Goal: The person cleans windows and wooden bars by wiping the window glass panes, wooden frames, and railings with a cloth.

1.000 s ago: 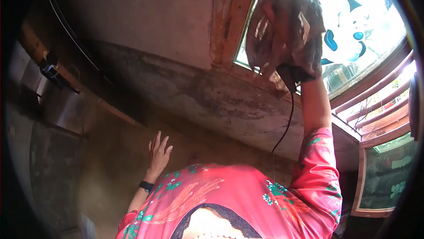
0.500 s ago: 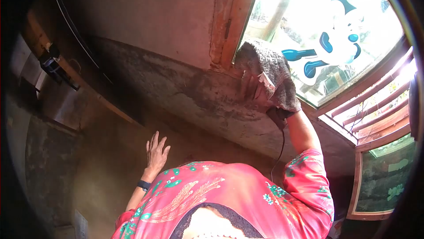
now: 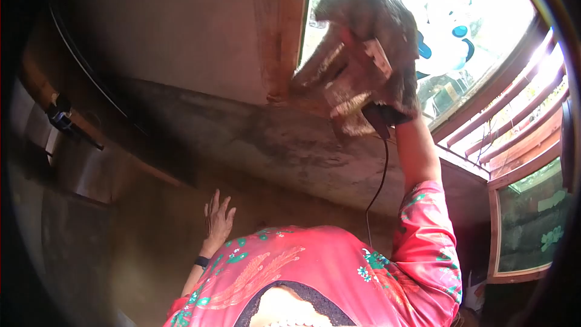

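Observation:
A grey-brown cloth (image 3: 378, 18) hangs in loose folds in front of the window pane (image 3: 478, 0), which bears a blue and white cartoon sticker (image 3: 454, 30). My right hand (image 3: 363, 55) is raised and holds this cloth; the folds and blur hide most of its fingers. A dark band with a thin black cable (image 3: 381, 185) hanging from it is at my right wrist. Low on the left, my left hand (image 3: 219, 221) is held in the air with its fingers spread and nothing in it. A dark band (image 3: 201, 261) circles the left wrist.
A wooden window frame (image 3: 281, 24) borders the pane beside the stained wall (image 3: 242, 121). Wooden slats (image 3: 520, 121) and a second framed glass panel (image 3: 529, 224) are at the right. On the far left, a dark fixture (image 3: 60, 118) sits on a wooden beam.
My right hand and the cloth moved down to the pane's lower corner, then back up over the glass. The camera view has shifted slightly. My left hand stays spread.

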A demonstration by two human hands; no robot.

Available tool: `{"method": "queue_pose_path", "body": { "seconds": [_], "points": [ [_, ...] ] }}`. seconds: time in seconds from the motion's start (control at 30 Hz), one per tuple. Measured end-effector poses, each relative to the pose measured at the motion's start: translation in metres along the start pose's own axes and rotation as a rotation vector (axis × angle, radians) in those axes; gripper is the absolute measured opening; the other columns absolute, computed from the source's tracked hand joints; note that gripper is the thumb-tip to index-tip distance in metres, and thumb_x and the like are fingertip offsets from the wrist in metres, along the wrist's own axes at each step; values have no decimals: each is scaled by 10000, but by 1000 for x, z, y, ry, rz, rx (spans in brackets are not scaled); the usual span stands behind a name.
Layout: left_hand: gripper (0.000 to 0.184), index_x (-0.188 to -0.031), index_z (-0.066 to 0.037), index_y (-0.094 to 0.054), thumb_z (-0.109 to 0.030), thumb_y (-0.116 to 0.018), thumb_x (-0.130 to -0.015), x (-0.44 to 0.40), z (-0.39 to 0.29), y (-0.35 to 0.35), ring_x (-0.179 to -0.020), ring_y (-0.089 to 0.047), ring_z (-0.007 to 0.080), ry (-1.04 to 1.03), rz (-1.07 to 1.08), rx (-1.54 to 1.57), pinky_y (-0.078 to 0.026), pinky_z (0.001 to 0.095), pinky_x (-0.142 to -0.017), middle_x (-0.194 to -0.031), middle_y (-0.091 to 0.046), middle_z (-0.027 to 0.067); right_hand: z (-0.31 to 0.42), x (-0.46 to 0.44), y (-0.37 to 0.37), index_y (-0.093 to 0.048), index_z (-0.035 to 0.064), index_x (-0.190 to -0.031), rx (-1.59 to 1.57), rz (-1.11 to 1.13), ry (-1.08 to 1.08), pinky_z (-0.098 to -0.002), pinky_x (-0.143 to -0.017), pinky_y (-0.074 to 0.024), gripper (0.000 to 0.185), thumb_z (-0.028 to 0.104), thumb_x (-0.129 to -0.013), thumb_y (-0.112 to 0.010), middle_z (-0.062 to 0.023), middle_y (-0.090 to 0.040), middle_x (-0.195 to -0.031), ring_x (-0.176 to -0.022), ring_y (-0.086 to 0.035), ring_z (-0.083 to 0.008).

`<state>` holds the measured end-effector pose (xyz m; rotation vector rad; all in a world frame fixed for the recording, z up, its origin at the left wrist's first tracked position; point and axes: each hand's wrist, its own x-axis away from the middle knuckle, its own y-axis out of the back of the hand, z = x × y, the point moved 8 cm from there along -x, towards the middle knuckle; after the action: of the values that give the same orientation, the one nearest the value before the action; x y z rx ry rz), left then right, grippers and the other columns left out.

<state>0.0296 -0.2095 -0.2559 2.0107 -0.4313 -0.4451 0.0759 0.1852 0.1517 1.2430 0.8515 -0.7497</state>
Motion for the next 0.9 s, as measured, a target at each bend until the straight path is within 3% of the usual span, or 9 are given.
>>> {"method": "queue_pose_path", "body": {
  "seconds": [0.57,0.9],
  "points": [
    [406,-1267,-100,-588,-286,-620,-907,-16,-26,-14,-1373,-342,340,-78,4,-8,-262,556,-1107,-1505,-337,174,-41,126,105,-417,51,-1347,-116,-514,-275,-402,-963,-437,565,170,-859,-674,-147,-518,-1285,-1166,-524,-276],
    [406,-1263,-93,-590,-282,-615,-905,-19,-32,-10,-1375,-338,344,-67,-19,14,-253,574,-1101,-1501,-340,181,-1,50,74,-463,63,-1310,-6,-174,-67,-415,-926,-457,528,198,-849,-683,-147,-549,-1235,-1121,-551,-292]
  ]
}}
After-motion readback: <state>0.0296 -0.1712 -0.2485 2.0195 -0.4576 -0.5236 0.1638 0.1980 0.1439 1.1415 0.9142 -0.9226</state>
